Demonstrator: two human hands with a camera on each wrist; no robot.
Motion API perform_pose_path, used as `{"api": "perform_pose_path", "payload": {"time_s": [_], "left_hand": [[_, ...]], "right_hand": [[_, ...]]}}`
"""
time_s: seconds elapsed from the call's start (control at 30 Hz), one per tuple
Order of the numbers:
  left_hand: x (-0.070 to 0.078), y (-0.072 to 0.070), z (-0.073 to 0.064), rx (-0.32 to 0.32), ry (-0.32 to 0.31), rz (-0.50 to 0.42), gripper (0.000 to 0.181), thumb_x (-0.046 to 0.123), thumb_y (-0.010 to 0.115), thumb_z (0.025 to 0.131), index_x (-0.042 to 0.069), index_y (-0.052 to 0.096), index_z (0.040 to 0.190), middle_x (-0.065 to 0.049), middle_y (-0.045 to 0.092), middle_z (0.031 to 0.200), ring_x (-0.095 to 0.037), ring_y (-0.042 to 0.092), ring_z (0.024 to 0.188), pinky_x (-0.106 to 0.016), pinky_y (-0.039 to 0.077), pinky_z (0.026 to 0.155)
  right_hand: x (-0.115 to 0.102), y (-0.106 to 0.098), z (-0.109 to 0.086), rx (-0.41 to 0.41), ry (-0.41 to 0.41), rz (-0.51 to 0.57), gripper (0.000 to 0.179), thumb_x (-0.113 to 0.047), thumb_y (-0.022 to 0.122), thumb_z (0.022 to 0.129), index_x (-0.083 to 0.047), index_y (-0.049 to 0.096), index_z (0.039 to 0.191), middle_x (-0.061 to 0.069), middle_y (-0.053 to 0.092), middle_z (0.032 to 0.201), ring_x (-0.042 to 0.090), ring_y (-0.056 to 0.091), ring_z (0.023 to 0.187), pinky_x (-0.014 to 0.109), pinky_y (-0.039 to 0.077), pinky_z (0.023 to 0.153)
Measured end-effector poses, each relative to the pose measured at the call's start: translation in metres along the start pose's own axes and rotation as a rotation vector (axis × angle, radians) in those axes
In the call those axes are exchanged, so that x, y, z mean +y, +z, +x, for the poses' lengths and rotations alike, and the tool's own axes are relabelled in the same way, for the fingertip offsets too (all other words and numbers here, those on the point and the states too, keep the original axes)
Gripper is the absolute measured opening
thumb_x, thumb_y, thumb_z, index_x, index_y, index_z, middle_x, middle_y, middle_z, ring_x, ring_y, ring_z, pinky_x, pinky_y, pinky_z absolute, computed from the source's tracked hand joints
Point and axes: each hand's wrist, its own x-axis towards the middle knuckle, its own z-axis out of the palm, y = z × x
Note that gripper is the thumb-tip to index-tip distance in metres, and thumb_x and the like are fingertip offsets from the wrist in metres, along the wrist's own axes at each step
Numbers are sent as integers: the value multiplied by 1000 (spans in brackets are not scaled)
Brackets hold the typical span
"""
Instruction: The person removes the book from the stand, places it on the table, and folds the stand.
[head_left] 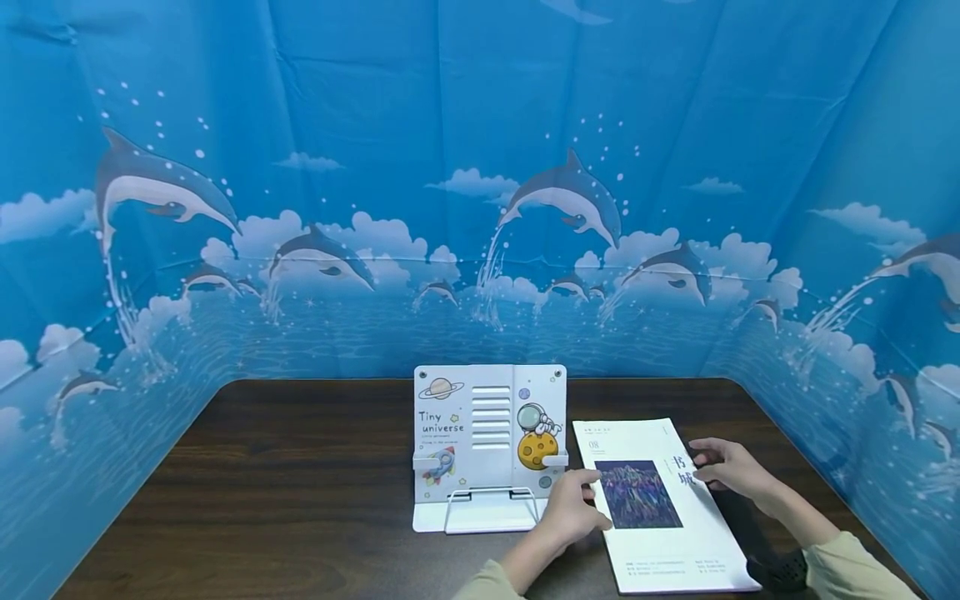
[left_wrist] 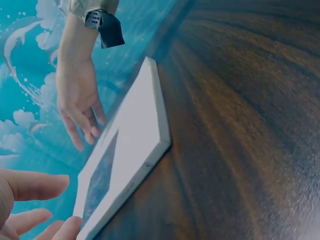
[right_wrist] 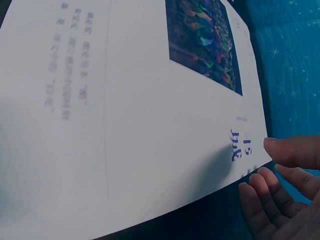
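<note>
A white book (head_left: pixel 675 546) with a dark multicoloured picture and blue characters on its cover lies face up on the table. By its left edge is my left hand (head_left: pixel 570 507), thumb and fingers spread apart; fingertips come right up to the spine in the left wrist view. My right hand (head_left: pixel 738 471) hovers at the opposite edge, its fingers loosely bent. In the right wrist view the thumb (right_wrist: pixel 292 151) is level with the cover's edge, the other fingers lower down beside it. Neither hand grips the book.
Just left of the book stands a white book stand (head_left: pixel 491 433) with space cartoons and a wire support at its base. A dark wood table (head_left: pixel 300 483) lies beneath. Blue dolphin-print cloth (head_left: pixel 375 167) surrounds the table at the back and sides.
</note>
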Motion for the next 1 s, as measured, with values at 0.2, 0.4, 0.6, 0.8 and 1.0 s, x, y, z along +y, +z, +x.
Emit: {"api": "perform_pose_path", "payload": {"time_s": [0.2, 0.4, 0.6, 0.8, 1.0], "left_hand": [[8, -20, -8, -65, 56, -23, 54, -12, 70, 62, -4, 58, 114, -13, 57, 111, -24, 55, 93, -25, 51, 65], [12, -57, -12, -49, 158, -16, 48, -6, 69, 68, -1, 58, 115, -13, 58, 112, -28, 57, 98, -28, 51, 74], [17, -98, -14, -4, 174, 11, 47, 0, 68, 73, 1, 56, 117, -15, 57, 116, -32, 55, 103, -33, 49, 77], [20, -139, -25, 69, 172, 71, 50, 2, 67, 73, -1, 53, 121, -19, 55, 119, -33, 54, 106, -33, 51, 78], [20, -180, -39, 216, 162, 103, 47, -2, 68, 72, -1, 56, 118, -18, 58, 113, -33, 55, 103, -36, 52, 77]], "right_hand": [[-10, 6, 1, 1, -29, 17, 58, -5, 61, 80, 14, 35, 128, 14, 53, 97, 19, 50, 79, 30, 49, 64], [-22, 12, -1, -7, -65, 56, 60, -3, 61, 81, 12, 32, 131, 18, 54, 100, 20, 52, 73, 32, 49, 60], [-37, 20, -1, -20, -76, 78, 56, -4, 60, 82, 10, 35, 130, 19, 53, 103, 21, 52, 75, 32, 49, 61], [-53, 31, -2, -78, -91, 93, 55, -7, 59, 83, 8, 37, 131, 17, 54, 105, 21, 54, 83, 36, 50, 69], [-72, 45, 0, -113, -113, 123, 55, -11, 60, 83, 6, 39, 131, 17, 54, 108, 21, 56, 88, 38, 50, 73]]}}
